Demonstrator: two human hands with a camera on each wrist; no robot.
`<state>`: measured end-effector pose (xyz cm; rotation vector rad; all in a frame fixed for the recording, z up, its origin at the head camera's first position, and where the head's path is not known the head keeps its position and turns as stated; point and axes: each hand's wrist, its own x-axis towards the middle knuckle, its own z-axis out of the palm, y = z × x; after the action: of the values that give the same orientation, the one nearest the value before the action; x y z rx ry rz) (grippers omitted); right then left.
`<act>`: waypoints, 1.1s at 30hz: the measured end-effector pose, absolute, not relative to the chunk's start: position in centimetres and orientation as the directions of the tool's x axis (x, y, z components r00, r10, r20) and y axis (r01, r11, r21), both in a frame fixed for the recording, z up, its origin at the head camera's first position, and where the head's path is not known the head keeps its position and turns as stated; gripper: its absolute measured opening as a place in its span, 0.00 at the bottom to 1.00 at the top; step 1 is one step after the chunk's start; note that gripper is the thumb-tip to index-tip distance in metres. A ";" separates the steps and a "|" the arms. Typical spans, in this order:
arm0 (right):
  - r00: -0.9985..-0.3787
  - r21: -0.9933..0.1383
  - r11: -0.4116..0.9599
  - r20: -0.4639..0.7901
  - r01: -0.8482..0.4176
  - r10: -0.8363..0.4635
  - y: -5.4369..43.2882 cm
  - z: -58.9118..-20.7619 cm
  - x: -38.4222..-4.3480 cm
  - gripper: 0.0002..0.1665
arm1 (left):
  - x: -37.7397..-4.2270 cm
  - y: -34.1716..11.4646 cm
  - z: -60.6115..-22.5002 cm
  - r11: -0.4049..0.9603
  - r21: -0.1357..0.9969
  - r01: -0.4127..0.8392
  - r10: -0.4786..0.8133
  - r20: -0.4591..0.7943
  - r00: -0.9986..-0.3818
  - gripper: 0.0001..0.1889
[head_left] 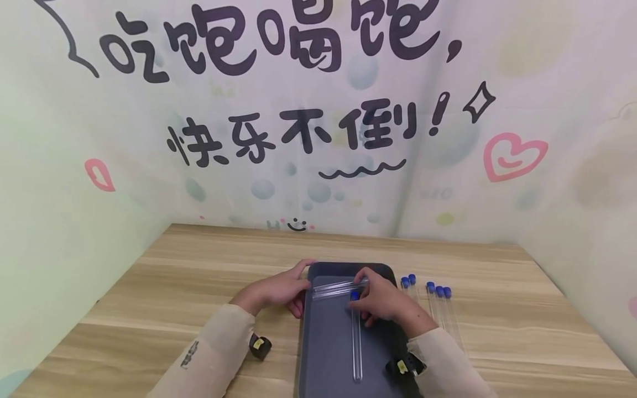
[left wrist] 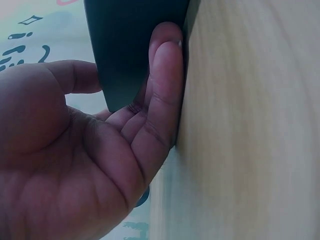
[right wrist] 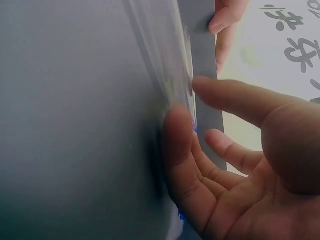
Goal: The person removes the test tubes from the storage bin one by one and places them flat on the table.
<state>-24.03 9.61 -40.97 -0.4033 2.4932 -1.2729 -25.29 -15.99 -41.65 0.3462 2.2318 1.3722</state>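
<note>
Sleeves [head_left: 209, 354]: pale, one over each forearm, a small dark wrist camera [head_left: 260, 347] at each cuff
Tray [head_left: 328, 354]: dark grey, on the surface [head_left: 199, 276], its near end outside the head view
Lengthwise tube [head_left: 356, 342]: clear, lying in the tray, blue cap at its far end beside the right thumb
Right grip [head_left: 385, 298]: over the tray's far part, thumb and fingers bent about the right ends of the crosswise tubes; cannot tell whether they pinch
Left grip [head_left: 278, 290]: holding the tray's left wall, fingers against the outside
Crosswise tubes [head_left: 330, 288]: clear, side by side in the tray's far part, count unclear
Blue-capped tubes [head_left: 439, 290]: five on the surface, right of the tray, a pair and a trio
Backdrop [head_left: 298, 188]: pale, with dark lettering and pink hearts
</note>
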 end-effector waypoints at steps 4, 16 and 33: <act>-0.907 -0.808 0.577 -0.150 -0.117 -0.394 9.5 -41.0 -23.9 0.28 | -25.3 -16.0 -41.6 0.462 0.886 -0.039 0.459 -0.276 -0.845 0.32; -0.908 -0.795 0.594 -0.150 -0.125 -0.392 9.5 -41.1 -23.7 0.28 | -25.3 -15.9 -41.6 0.476 0.878 -0.040 0.438 -0.277 -0.855 0.32; -0.893 -0.804 0.578 -0.148 -0.141 -0.424 9.6 -41.2 -23.8 0.23 | -25.3 -16.0 -41.5 0.479 0.877 -0.040 0.449 -0.284 -0.847 0.31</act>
<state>-23.78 9.62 -41.21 -0.4616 2.4879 -1.2246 -25.32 -15.98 -41.52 0.3385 2.2465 1.3502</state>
